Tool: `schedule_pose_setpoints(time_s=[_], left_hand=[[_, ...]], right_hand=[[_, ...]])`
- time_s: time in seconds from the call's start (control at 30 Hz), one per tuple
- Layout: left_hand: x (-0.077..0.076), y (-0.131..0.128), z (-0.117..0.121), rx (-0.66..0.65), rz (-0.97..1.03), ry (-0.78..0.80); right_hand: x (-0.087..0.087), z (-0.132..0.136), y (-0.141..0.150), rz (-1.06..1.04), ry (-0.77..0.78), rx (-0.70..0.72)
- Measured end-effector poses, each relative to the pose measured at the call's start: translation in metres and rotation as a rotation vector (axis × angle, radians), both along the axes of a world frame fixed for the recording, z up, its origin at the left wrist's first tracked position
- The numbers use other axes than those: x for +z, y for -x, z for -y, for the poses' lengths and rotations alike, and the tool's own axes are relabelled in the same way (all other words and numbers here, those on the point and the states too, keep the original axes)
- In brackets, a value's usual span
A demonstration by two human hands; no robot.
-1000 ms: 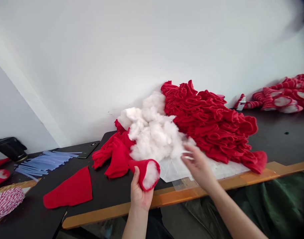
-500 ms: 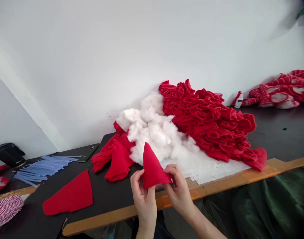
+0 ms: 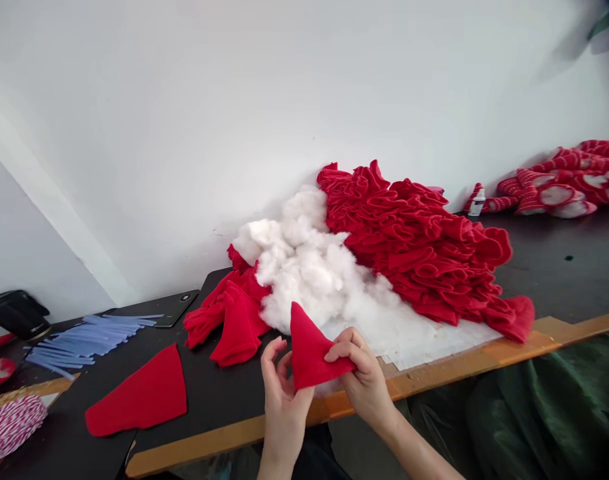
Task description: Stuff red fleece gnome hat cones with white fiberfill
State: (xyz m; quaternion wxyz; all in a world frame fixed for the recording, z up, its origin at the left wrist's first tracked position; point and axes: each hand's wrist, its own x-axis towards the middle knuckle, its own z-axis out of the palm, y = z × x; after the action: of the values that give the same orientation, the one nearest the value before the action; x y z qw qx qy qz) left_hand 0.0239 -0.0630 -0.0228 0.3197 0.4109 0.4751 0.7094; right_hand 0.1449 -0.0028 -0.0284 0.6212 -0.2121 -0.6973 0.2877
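Pinching the soft, light red fabric cone (image 3: 312, 353) between both hands (image 3: 286, 407), you should grip its lower edge gently; it likely squashes easily.

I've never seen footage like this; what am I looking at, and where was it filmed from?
No machine here: a person works with two bare hands. Every picture comes from one camera worn on the head, looking forward and down. The left hand and right hand hold a red cloth cone at the table's near edge. On the dark table lie white fluffy stuffing, a large heap of red cloth pieces, a flat red piece, pale blue strips and red-and-white cord.
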Motion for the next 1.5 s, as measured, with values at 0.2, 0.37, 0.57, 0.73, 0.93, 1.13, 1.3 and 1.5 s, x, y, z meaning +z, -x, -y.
schedule_pose_setpoints(time_s=[0.2, 0.37, 0.57, 0.73, 0.93, 1.13, 1.3, 1.5], left_hand=[[0.008, -0.007, -0.004, 0.114, -0.061, 0.066], [-0.001, -0.011, -0.010, 0.337, -0.278, -0.045], [0.002, -0.007, -0.009, 0.438, -0.338, -0.130], [0.016, 0.005, 0.005, -0.190, 0.284, 0.057], [0.020, 0.008, -0.011, -0.357, 0.775, 0.244], [0.019, -0.003, -0.028, -0.021, 0.961, 0.184], [0.013, -0.010, -0.018, -0.202, 0.941, 0.059], [0.006, -0.013, -0.018, -0.115, 0.914, 0.080]], right_hand=[[0.004, 0.009, 0.001, 0.040, 0.036, 0.062], [0.004, 0.014, 0.005, 0.101, -0.005, 0.036], [-0.002, 0.009, 0.009, 0.001, -0.027, -0.129], [-0.001, -0.001, 0.003, -0.046, 0.056, 0.011], [0.002, -0.003, 0.001, 0.015, 0.103, 0.156], [-0.007, 0.012, 0.004, 0.018, 0.178, -0.146], [-0.008, 0.027, 0.016, 0.105, 0.171, 0.040], [-0.004, 0.030, 0.019, 0.017, 0.296, 0.030]])
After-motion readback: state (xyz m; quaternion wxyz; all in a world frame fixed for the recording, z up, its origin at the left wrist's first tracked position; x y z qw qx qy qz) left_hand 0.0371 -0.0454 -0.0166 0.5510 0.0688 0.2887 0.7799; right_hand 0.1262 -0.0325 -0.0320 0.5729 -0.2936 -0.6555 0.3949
